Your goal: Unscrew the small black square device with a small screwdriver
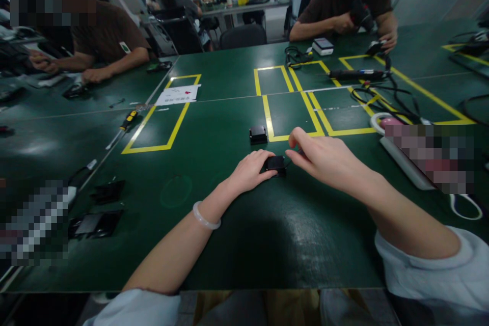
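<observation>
A small black box (275,163) rests on the green table, gripped by my left hand (255,167) between thumb and fingers at its left side. Thumb and forefinger of my right hand (319,153) pinch together just right of the box. A thin dark piece runs from that pinch toward the box's right side; its kind is too small to tell. A second black box (258,135) stands a little farther away, just beyond my left fingertips and apart from both hands.
Yellow tape (294,137) marks rectangles on the table (229,244). At left lie a yellow-black screwdriver (129,120), a paper sheet (178,94) and dark pouches (95,224). Cables (401,99) and a pink-and-white object (408,163) lie at right. Co-workers sit across; one holds a power driver (362,15).
</observation>
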Action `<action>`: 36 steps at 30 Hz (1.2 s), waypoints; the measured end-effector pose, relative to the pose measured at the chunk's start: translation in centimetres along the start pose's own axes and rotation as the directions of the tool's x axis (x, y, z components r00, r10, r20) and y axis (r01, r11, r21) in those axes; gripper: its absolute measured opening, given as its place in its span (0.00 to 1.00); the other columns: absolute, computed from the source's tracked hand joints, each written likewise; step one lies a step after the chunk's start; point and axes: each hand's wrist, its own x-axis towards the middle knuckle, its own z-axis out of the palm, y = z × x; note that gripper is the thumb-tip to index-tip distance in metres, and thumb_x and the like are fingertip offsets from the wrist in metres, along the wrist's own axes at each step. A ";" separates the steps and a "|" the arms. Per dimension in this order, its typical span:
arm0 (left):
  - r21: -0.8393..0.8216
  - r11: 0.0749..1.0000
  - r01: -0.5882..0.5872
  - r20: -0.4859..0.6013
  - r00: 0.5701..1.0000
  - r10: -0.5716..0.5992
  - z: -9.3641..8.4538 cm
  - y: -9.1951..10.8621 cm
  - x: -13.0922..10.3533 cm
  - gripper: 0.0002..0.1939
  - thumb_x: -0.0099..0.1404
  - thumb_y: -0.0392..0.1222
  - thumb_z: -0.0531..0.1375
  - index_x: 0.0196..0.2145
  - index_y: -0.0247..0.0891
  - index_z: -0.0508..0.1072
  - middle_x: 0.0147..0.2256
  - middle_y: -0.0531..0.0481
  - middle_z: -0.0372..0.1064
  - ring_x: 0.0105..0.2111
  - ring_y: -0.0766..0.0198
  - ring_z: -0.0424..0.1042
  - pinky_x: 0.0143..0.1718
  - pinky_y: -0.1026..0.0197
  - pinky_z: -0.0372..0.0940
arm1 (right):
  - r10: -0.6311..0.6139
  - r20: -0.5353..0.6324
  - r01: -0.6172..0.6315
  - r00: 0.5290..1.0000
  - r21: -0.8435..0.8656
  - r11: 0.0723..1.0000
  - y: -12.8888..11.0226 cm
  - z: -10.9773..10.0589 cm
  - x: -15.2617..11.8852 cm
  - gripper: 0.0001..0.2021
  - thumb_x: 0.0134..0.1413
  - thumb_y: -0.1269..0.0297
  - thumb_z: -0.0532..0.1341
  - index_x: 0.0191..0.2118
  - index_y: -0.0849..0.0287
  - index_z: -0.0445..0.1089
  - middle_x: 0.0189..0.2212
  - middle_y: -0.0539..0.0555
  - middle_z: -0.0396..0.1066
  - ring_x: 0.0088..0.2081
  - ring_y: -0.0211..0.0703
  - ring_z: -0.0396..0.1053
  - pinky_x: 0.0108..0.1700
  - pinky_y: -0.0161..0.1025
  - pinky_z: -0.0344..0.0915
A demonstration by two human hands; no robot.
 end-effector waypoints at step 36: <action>0.009 1.000 -0.001 0.005 1.000 0.001 0.0 0.0 0.1 0.19 0.65 0.50 0.59 0.50 0.40 0.64 0.45 0.46 0.67 0.45 0.55 0.68 0.46 0.52 0.64 | 0.001 0.010 0.000 1.000 -0.030 1.000 0.1 0.1 0.0 0.10 0.63 0.58 0.48 0.43 0.57 0.59 0.28 0.52 0.71 0.26 0.43 0.67 0.25 0.36 0.46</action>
